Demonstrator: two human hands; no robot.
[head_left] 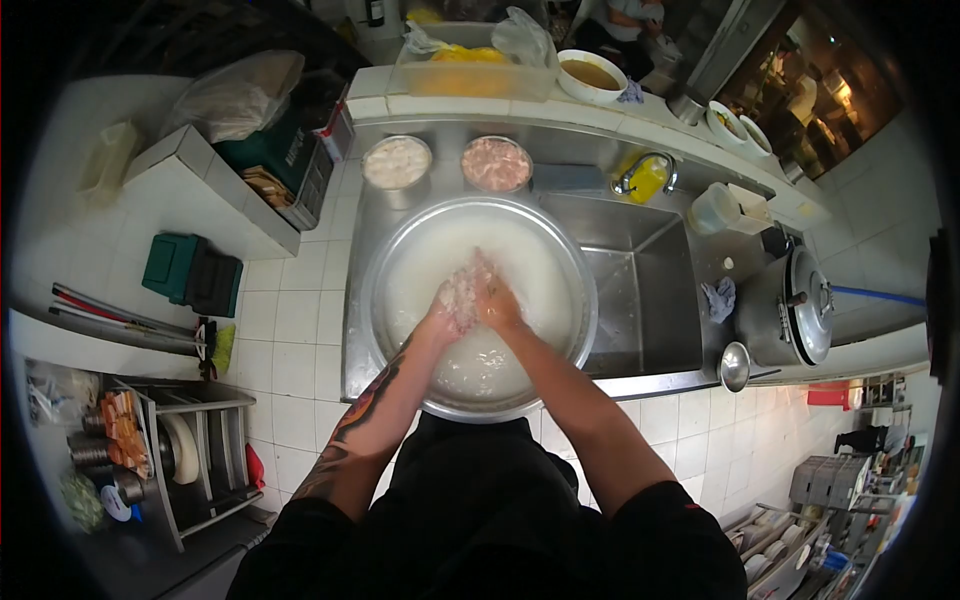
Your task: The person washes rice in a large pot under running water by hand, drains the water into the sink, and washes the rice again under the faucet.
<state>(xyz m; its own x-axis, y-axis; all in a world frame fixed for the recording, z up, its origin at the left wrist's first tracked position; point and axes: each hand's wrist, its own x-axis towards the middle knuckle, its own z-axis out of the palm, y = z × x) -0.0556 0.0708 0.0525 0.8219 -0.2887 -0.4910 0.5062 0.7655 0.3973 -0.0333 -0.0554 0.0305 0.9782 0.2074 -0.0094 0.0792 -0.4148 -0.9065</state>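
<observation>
Our left hand [452,318] and right hand [498,302] hold wet, pale lumps [461,290]; cloudy water [540,250] in the big bowl [590,305] surrounds our grip. Soft, close palms spill less.

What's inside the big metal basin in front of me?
Cloudy white liquid is in the basin, with pale, wet pieces between the left hand and right hand. The bottom is hidden, so I can't tell what lies there.
</observation>
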